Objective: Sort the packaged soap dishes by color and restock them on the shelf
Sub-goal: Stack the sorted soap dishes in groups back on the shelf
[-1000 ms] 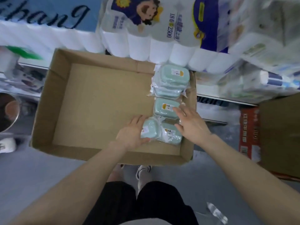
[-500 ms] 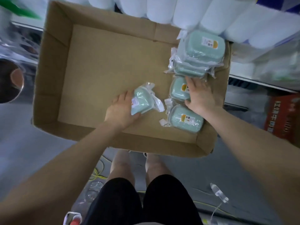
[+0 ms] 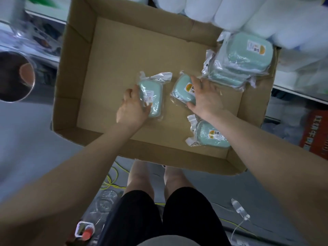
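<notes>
Inside an open cardboard box lie mint-green soap dishes in clear plastic wrap. My left hand grips one wrapped dish near the box's middle, thumb over its label. My right hand holds a second dish just to the right, thumb under its near edge and fingers across its top. A third dish lies loose under my right forearm near the front right corner. A stack of several wrapped green dishes stands in the far right corner.
White paper-roll packs sit behind the box. A shelf edge runs at the right, with a red carton below it. A round dark bowl is at the left. Yellow cable and bottles lie on the floor by my legs.
My left hand has carried its dish leftward toward the box's middle. My right hand has closed on the middle dish and drawn it away from the stack. The camera has tilted downward.
</notes>
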Motion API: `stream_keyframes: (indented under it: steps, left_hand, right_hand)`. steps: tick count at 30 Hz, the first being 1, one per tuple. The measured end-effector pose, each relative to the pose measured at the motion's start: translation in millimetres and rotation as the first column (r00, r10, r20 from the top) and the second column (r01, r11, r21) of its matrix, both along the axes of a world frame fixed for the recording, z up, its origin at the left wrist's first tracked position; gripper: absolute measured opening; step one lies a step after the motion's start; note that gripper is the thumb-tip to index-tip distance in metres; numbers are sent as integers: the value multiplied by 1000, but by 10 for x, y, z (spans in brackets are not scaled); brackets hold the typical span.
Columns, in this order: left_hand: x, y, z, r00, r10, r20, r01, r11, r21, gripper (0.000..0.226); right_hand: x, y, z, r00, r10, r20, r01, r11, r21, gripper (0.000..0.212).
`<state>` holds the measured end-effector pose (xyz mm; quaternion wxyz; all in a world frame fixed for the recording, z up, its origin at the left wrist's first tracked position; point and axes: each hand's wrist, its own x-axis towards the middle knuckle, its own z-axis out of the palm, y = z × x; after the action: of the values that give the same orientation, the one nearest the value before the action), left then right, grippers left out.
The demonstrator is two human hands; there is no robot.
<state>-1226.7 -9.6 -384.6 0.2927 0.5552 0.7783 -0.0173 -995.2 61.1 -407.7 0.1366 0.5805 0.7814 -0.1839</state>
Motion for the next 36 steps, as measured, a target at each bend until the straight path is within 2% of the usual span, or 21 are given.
stream_keyframes:
  steps: [2,3,4,6,7,8,12,14,16,19,21,24,27,32,36]
  left_hand:
    - [-34,-17,45,974,-220,-57,222,974,34,78]
    - [-58,-5,43,928,-359,-100,363,931,27,84]
    - [-93,26,32,850,-503,-157,509,861,0,89]
    - [-148,126,-31,582,-743,-331,765,638,-85,92]
    - [-170,180,-72,451,-801,-394,832,537,-140,92]
    - [-181,231,-107,369,-831,-417,860,475,-186,93]
    - [-204,402,-157,284,-862,-420,875,412,-255,95]
    - [-193,422,-106,312,-853,-418,859,442,-261,78]
    - [-211,386,-46,410,-814,-412,826,522,-210,64]
    - [-293,250,20,579,-732,-360,744,655,-134,85]
    - [-348,159,85,674,-666,-320,661,737,-141,100]
    - [-400,55,340,801,-541,-257,535,839,-99,92]
    - [-464,16,695,897,-393,-203,408,912,42,82]
    - [-484,66,1315,925,-280,-256,344,904,254,85]
    - [-527,156,1829,926,-191,-325,329,831,448,88]
  right_hand:
    - [-6,3,3,1000,7,17,-7,1000,9,90]
    - [8,2,6,1000,3,23,-4,1000,15,90]
    - [8,11,1,1000,7,30,-8,1000,21,90]
    - [-16,27,-18,999,11,44,-12,1000,23,90]
    - [-32,33,-28,999,9,48,-10,1000,21,91]
    - [-44,39,-44,999,7,51,-8,1000,19,92]
    - [-66,50,-76,998,4,56,-5,1000,10,97]
    - [-69,36,-58,999,1,52,-2,1000,9,97]
    - [-73,13,16,999,-2,39,2,1000,17,96]
    - [-84,-46,232,999,-31,31,29,999,43,94]
    - [-91,-94,375,999,-43,15,42,998,55,93]
    - [-82,-167,661,999,-31,-22,33,993,117,92]
    - [-69,-177,1021,999,13,-51,-2,978,209,94]
    - [-21,-39,1702,981,107,-160,-43,932,360,95]
    - [15,119,2312,954,222,-200,-101,869,484,88]
